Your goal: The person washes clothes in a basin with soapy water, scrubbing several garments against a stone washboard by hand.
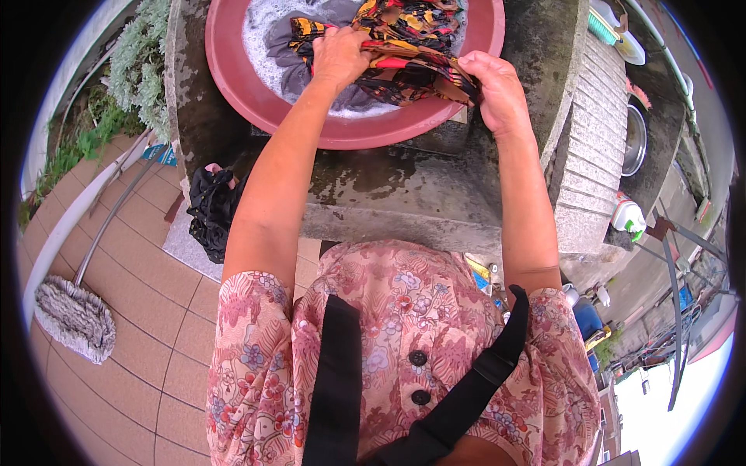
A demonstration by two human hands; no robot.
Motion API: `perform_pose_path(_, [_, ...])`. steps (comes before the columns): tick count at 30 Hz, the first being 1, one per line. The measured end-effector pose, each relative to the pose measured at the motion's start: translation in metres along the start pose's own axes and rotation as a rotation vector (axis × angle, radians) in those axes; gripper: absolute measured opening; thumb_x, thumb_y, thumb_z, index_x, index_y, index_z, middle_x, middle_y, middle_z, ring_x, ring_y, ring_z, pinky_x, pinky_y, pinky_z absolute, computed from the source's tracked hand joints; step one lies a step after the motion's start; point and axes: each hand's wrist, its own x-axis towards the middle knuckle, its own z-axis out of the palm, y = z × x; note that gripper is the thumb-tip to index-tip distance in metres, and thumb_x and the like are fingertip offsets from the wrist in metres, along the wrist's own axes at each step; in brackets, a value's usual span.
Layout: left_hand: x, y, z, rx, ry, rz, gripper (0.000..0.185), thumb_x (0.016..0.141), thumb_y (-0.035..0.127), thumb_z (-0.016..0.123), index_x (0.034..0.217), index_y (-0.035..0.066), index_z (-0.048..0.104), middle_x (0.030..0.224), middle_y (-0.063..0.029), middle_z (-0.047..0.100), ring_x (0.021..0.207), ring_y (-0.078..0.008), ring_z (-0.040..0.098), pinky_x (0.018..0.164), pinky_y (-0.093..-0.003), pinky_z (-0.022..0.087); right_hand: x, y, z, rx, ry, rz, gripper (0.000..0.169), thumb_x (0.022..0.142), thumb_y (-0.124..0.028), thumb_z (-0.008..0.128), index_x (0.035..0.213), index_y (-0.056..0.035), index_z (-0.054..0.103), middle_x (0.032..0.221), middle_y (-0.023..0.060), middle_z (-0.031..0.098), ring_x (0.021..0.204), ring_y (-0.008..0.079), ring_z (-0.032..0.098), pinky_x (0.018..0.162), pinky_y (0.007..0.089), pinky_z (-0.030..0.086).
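A patterned cloth garment [408, 64] in black, red, yellow and brown stretches between my two hands above soapy water. My left hand [340, 55] grips it near the middle of the basin. At the right rim, my right hand [497, 87] holds a gathered edge of the same cloth, fingers curled around it. Both hands are over a large reddish plastic basin [274, 125]. Grey fabric [285, 43] lies in the foamy water [259, 64] beneath and left of the patterned cloth.
The basin stands in a wet concrete sink [379, 180]. A ridged concrete washboard [594, 128] is at the right, with a brush [603, 26], a metal bowl [635, 140] and a white bottle [628, 215] beyond. Dark cloth [213, 204] hangs at the left; a mop [76, 317] rests on the tiles.
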Motion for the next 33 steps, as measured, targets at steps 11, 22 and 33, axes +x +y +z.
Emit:
perform_pose_path(11, [-0.003, -0.059, -0.085, -0.093, 0.39, -0.133, 0.033, 0.07, -0.001, 0.058, 0.1, 0.01, 0.064, 0.087, -0.0099, 0.06, 0.093, -0.0261, 0.059, 0.087, -0.0367, 0.047, 0.038, -0.001, -0.019, -0.937, 0.187, -0.475, 0.016, 0.074, -0.006, 0.064, 0.088, 0.0001, 0.058, 0.069, 0.0083, 0.062, 0.061, 0.0202, 0.061, 0.057, 0.0334, 0.05])
perform_pose_path(22, [-0.054, -0.017, -0.162, -1.143, -0.254, -0.178, 0.053, 0.066, -0.012, 0.036, 0.113, -0.004, 0.06, 0.107, -0.007, 0.062, 0.098, -0.0124, 0.058, 0.095, -0.0251, 0.04, 0.07, 0.0, 0.011, -0.642, 0.605, -0.072, 0.017, 0.082, -0.012, 0.059, 0.095, -0.0025, 0.062, 0.076, 0.0126, 0.066, 0.074, 0.0264, 0.067, 0.06, 0.0403, 0.052])
perform_pose_path(33, [-0.077, -0.02, -0.145, -1.685, -0.378, -0.251, 0.05, 0.07, -0.004, 0.046, 0.119, -0.01, 0.05, 0.112, -0.0138, 0.06, 0.102, -0.0192, 0.059, 0.097, -0.0313, 0.042, 0.077, 0.032, 0.056, 0.455, 0.328, 0.141, 0.034, 0.095, -0.022, 0.042, 0.122, -0.0002, 0.045, 0.111, 0.0194, 0.059, 0.09, 0.0381, 0.062, 0.078, 0.0588, 0.048])
